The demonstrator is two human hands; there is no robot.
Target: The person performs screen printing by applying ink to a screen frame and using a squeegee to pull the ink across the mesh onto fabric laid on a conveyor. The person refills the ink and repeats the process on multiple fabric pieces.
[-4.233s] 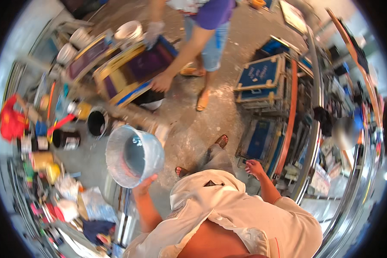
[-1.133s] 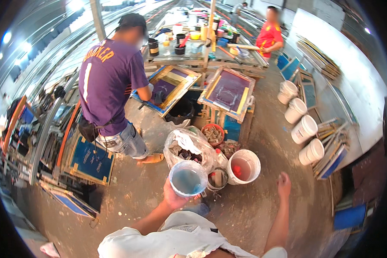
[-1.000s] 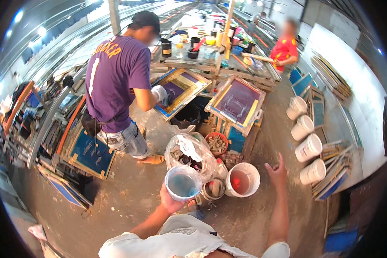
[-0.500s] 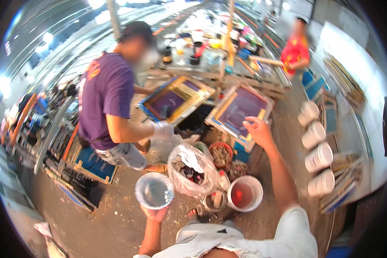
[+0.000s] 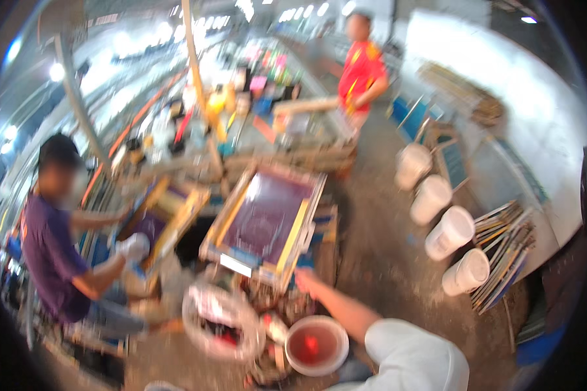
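Note:
My right hand (image 5: pixel 306 281) is at the near right corner of a screen-printing frame (image 5: pixel 296 242), its fingers curled in against the edge; blur hides the exact grip. The frame has a wooden border, yellow strips and a dark purple mesh, and it lies tilted. Below my right forearm stands a white bucket (image 5: pixel 344 357) of reddish liquid. My left hand is out of view. A bit of something white (image 5: pixel 162 386) shows at the lower edge, too little of it to name.
A co-worker in purple (image 5: pixel 49 260), with a white-gloved hand, handles another screen frame (image 5: pixel 171 238) at left. A plastic bag (image 5: pixel 195 319) of waste sits in front. White buckets (image 5: pixel 451 232) line the right side. Someone in red (image 5: pixel 362 75) stands by the cluttered table (image 5: pixel 241 159).
The view has swung right. My right hand has come down from above the frame to its near right corner. My left hand and the clear bowl on it have left the picture.

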